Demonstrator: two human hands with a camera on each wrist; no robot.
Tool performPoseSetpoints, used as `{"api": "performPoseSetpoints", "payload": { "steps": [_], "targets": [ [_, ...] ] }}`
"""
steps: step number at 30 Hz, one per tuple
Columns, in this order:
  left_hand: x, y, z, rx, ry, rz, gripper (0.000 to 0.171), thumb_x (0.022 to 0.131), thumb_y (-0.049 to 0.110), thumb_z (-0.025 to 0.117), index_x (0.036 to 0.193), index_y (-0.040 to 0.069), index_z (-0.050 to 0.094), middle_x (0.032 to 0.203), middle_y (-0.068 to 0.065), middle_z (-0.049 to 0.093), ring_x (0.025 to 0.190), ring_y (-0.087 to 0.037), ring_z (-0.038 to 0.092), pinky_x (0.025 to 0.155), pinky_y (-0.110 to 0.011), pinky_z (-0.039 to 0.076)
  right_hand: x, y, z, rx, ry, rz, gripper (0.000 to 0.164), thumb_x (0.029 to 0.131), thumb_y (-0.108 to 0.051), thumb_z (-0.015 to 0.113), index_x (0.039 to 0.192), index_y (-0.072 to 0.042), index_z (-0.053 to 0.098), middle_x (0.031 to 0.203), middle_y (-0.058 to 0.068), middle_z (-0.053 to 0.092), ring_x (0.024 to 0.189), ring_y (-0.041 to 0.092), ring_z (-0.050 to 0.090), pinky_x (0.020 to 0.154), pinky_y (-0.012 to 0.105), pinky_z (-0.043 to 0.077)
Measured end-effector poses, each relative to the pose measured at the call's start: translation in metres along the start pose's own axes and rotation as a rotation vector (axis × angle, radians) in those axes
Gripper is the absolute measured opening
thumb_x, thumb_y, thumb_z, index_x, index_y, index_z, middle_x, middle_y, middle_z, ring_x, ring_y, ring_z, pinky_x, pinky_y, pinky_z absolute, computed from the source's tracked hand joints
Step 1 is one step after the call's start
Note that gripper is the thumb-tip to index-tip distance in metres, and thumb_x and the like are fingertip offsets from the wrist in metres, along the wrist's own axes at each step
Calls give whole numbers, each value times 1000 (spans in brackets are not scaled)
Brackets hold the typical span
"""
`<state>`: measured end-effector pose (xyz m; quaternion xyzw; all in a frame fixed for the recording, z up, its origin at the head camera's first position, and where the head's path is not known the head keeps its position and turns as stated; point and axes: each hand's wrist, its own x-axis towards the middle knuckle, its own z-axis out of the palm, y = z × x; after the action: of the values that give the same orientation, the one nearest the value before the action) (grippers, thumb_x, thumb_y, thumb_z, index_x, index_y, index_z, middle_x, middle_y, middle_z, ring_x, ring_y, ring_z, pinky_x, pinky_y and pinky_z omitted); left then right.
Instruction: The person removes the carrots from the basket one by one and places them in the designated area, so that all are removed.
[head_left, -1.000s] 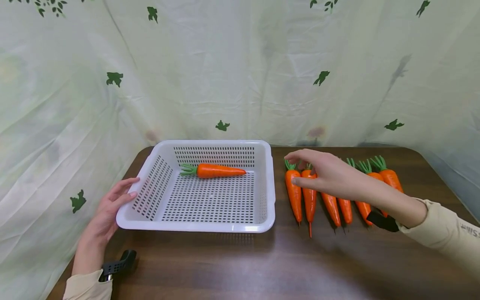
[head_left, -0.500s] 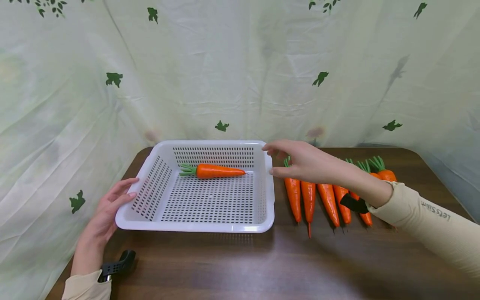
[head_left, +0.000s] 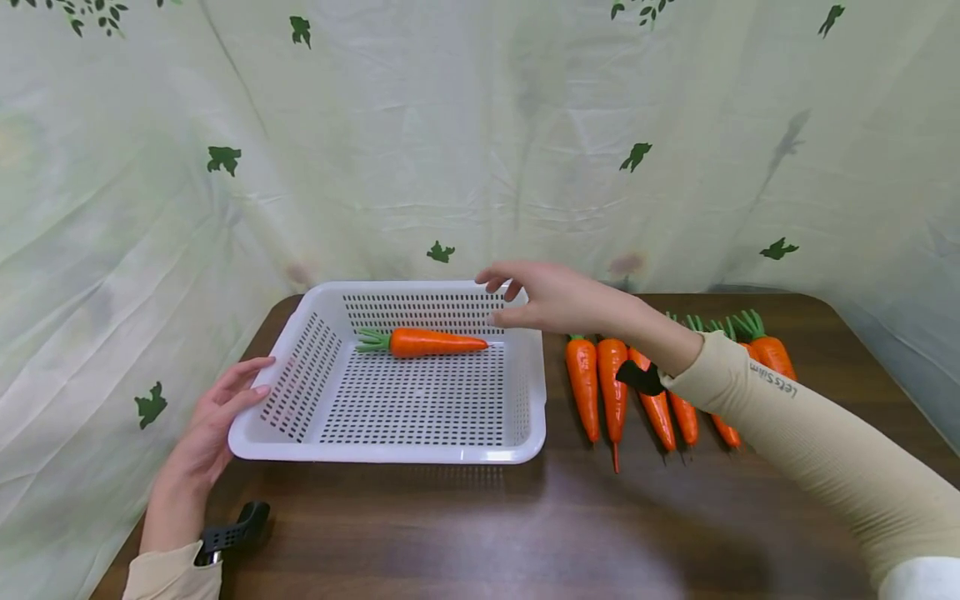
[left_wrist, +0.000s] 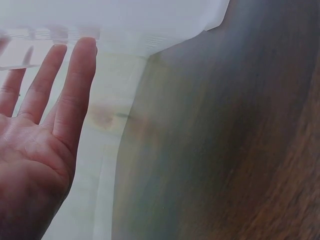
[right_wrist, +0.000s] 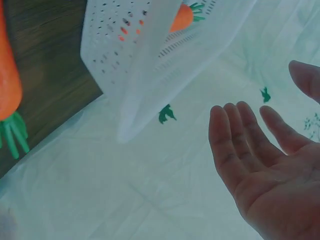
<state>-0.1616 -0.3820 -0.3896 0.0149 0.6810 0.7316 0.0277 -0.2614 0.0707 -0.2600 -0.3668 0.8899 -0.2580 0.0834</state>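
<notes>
A white perforated plastic basket [head_left: 420,454] stands on the table with one orange carrot [head_left: 438,342], green-topped, lying across its far part. My left hand [head_left: 217,417] rests at the basket's left side; in the left wrist view its fingers [left_wrist: 75,85] are straight, with the tips at the basket wall. Over the basket's right rim hovers my right hand [head_left: 543,296], thumb and fingers apart and nothing between them. The right wrist view shows the palm [right_wrist: 280,185] bare. Several more carrots [head_left: 582,387] lie in a row right of the basket, partly hidden by my right forearm.
The dark brown table [head_left: 420,533] carries everything. A pale curtain [head_left: 465,150] with green leaf prints hangs behind and at both sides, close to the table's back edge. My right sleeve [head_left: 810,425] crosses over the carrot row.
My right hand has moved left from above the carrot row to over the basket's right side, its fingers staying apart. The left hand and the basket have hardly moved.
</notes>
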Motion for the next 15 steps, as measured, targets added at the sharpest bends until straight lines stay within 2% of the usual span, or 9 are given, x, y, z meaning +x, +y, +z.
{"api": "performPoseSetpoints", "payload": {
  "steps": [6,15],
  "targets": [
    [0,1,1,-4,5,-12,44,101,14,52,143,27,46,136,3,45,107,-14,63,79,-45,55,19,-7,5,45,-25,-28,48,94,-30,64,139,-16,51,129,0,58,112,16,56,87,33,50],
    [0,1,0,-5,17,-11,44,101,15,53,143,27,47,136,3,46,106,-14,64,79,-45,55,49,-19,16,75,12,-77,43,94,-29,65,133,-15,54,123,-3,59,104,9,58,87,28,48]
  ]
}}
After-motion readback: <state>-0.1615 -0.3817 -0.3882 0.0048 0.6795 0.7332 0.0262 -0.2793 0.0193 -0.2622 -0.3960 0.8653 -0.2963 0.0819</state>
